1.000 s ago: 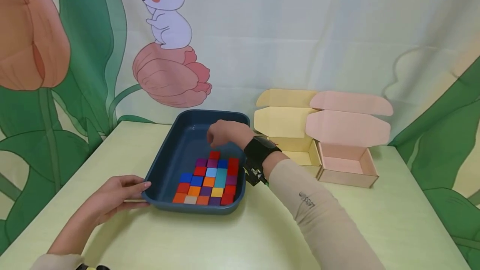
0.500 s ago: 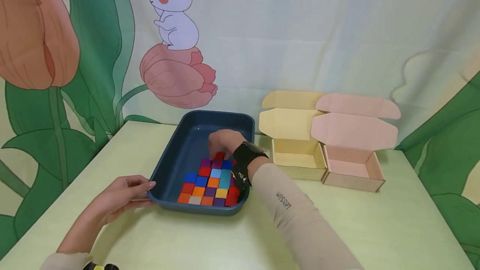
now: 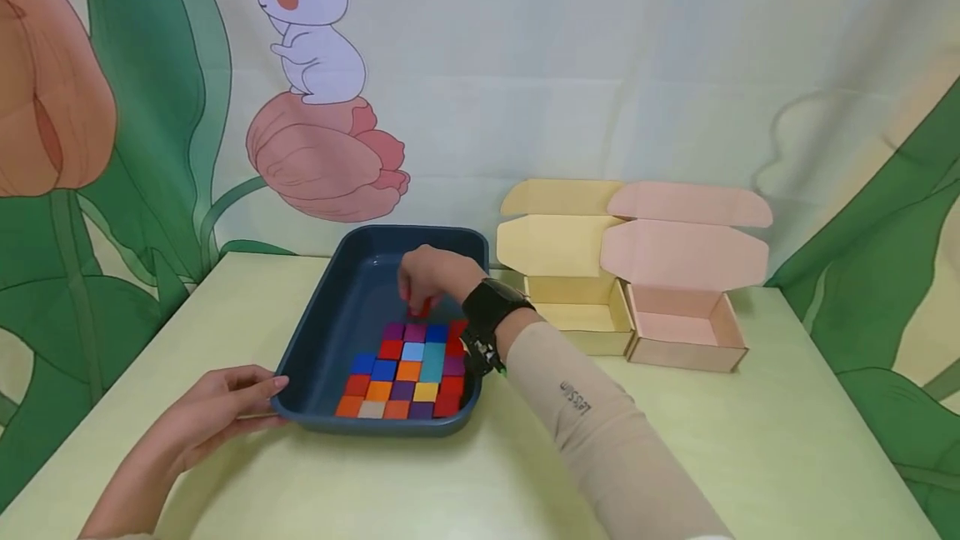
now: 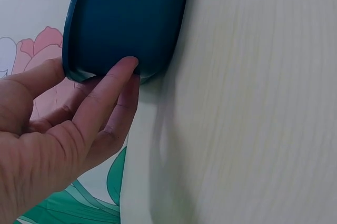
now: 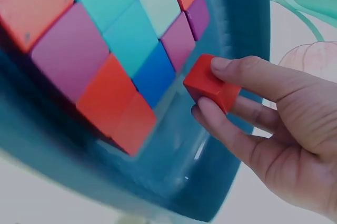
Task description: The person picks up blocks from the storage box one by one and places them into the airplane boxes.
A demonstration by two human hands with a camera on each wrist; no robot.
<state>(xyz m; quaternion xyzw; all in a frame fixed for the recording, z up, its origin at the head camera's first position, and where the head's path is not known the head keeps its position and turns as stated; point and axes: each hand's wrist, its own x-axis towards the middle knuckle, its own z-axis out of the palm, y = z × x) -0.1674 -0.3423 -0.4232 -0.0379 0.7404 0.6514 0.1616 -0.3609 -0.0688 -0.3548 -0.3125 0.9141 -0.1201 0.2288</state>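
Red cube (image 5: 210,82) is in the right hand (image 3: 433,273), pinched between thumb and fingers, over the far half of the blue tray (image 3: 360,426). Cube sits just beyond the far edge of the block patch (image 3: 408,371), nearest the magenta block (image 3: 415,332); can't tell if it touches the tray floor. Key relation: patch lies on the person's side of the cube. Cube looks equal-sided, no long axis; tray's long axis runs away from the person. Left hand (image 3: 225,402) grips the tray's near-left corner, thumb on the rim, well apart from the cube. Yellow box (image 3: 577,340) and pink box (image 3: 686,348) stand open on the table, right of the tray.
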